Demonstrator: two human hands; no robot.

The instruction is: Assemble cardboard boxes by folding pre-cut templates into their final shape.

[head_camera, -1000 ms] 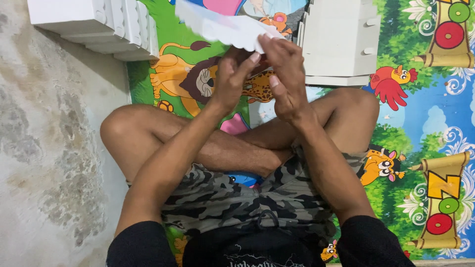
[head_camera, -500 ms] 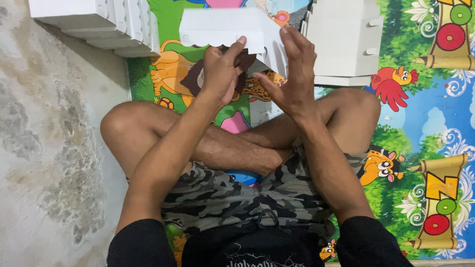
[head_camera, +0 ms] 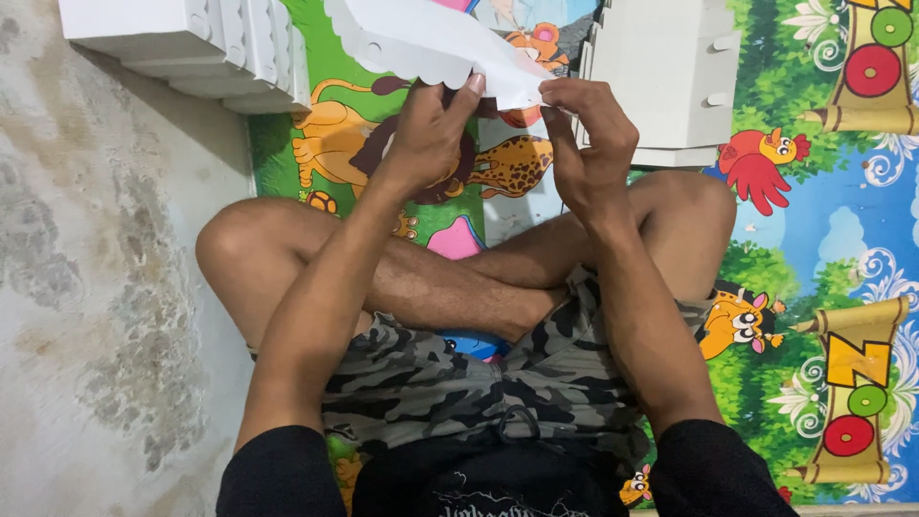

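both hands, left hand (head_camera: 426, 144) and right hand (head_camera: 589, 144), pinch a flat white scalloped-edge cardboard sheet (head_camera: 421, 43).

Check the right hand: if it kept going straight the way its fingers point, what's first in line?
Probably the white scalloped cardboard sheet: the right hand points up-left and already pinches its corner. Depth beyond is unclear.

Both arms reach forward, left hand (head_camera: 426, 144) and right hand (head_camera: 593, 144) pinching
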